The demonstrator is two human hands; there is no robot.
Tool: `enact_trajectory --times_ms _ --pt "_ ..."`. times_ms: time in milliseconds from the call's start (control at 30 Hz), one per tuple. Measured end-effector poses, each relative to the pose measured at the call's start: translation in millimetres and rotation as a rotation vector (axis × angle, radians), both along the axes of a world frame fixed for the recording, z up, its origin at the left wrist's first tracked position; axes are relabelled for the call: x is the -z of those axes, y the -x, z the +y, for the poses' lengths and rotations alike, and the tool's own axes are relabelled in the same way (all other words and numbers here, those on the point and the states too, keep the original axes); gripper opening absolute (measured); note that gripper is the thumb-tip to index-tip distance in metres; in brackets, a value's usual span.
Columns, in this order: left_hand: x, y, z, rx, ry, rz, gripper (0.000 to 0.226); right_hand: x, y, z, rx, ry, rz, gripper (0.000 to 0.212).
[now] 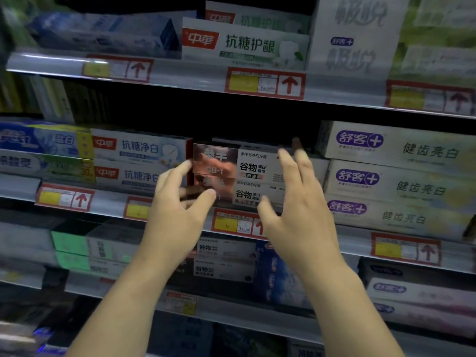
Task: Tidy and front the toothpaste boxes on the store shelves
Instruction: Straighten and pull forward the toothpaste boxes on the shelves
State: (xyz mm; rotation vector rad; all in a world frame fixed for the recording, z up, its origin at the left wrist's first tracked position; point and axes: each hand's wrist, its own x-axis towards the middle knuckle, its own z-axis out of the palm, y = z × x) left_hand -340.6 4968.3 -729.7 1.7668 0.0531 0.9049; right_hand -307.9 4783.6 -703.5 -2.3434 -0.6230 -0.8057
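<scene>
Two stacked toothpaste boxes with copper-brown left ends and white fronts sit at the middle shelf's front edge, the upper box (255, 166) on the lower box (247, 194). My left hand (177, 210) grips the stack's left end, index finger on the side edge and thumb on the lower box's front. My right hand (296, 202) lies with straight fingers against the stack's right part, thumb near the lower box's bottom edge. The right ends of both boxes are hidden behind this hand.
White-and-blue boxes (139, 150) stand tight on the left of the stack and white boxes with a purple logo (401, 150) on the right. The shelf rail (108, 204) carries red price tags (231, 224). More boxes fill the shelf above (244, 45) and below (224, 261).
</scene>
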Motion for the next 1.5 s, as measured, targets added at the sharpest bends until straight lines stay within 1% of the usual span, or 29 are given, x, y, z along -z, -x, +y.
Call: enact_trajectory --times_ms 67,133,267,367,433,567,633,700,800,933,1033,1167,1300,1400,1500 --pt "2.7 -0.1 -1.9 0.028 -0.012 0.009 0.063 -0.3 -1.1 -0.2 0.046 0.068 0.043 0.077" --pt "3.3 -0.2 -2.1 0.026 -0.005 0.006 0.065 2.0 -1.6 0.0 0.061 0.075 -0.032 0.074" --pt "1.2 0.9 3.3 -0.059 -0.032 -0.040 0.073 5.4 -6.1 0.2 -0.001 -0.031 -0.222 0.065" --pt "-0.3 2.8 3.5 -0.078 -0.058 -0.018 0.060 11.4 -9.5 0.3 -0.058 -0.094 -0.343 0.052" --pt "0.5 3.2 5.7 -0.045 -0.019 -0.039 0.057 14.2 -10.0 0.5 -0.088 -0.134 -0.370 0.045" --pt "2.9 5.8 12.2 0.125 0.117 -0.070 0.058 16.6 -9.5 -0.2 -0.186 -0.251 -0.287 0.041" --pt "4.4 5.6 14.5 0.157 0.172 -0.114 0.057 16.0 -9.6 -3.0 -0.242 -0.261 -0.206 0.044" --pt "5.4 6.4 16.5 0.181 0.255 -0.156 0.061 13.8 -13.4 -12.6 -0.304 -0.249 -0.129 0.048" --pt "4.0 10.0 22.5 0.219 0.331 -0.181 0.065 11.6 -19.8 -31.2 -0.368 -0.354 -0.029 0.048" --pt "0.9 14.1 30.0 0.285 0.382 -0.182 0.066 10.3 -16.8 -33.7 -0.330 -0.492 -0.064 0.046" --pt "2.2 15.6 33.3 0.330 0.437 -0.164 0.055 11.8 -15.2 -31.3 -0.257 -0.580 -0.022 0.050" --pt "2.9 20.3 35.4 0.374 0.442 -0.131 0.054 12.4 -9.1 -29.3 -0.252 -0.662 0.093 0.047" --pt "2.8 28.5 36.4 0.396 0.431 -0.121 0.055 14.9 3.8 -26.1 -0.199 -0.704 0.075 0.045" --pt "5.8 38.4 34.7 0.352 0.428 -0.125 0.055 21.8 16.0 -25.1 -0.210 -0.730 0.106 0.043" --pt "12.4 52.4 34.0 0.251 0.344 -0.097 0.051 34.5 28.6 -25.2 -0.195 -0.737 0.136 0.044"
